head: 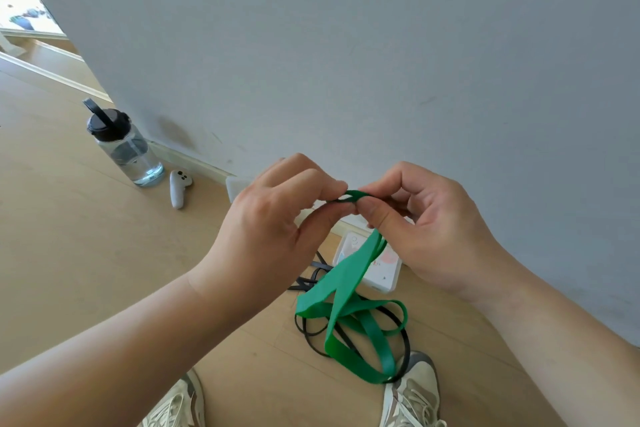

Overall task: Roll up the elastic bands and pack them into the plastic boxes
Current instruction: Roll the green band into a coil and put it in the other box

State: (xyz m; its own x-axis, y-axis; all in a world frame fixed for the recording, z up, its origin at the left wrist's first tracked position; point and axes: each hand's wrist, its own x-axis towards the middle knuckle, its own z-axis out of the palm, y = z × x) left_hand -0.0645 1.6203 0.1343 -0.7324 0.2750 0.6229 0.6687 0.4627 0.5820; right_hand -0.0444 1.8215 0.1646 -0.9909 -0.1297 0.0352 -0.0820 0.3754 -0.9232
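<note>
1. While the flat green elastic band hangs down to the wooden floor, its top end is pinched between the left hand and the right hand, both sets of fingertips curled on a small first fold.
2. Its trailing loops lie tangled over a thin black elastic band, just beside the clear plastic box.
3. Rolling could drag the black one up with it, or the springy start could slip free and unroll.

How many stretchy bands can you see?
2. The green band hangs from the left hand and right hand to the floor; the black band lies under it. Its tangle may hide more.
</note>
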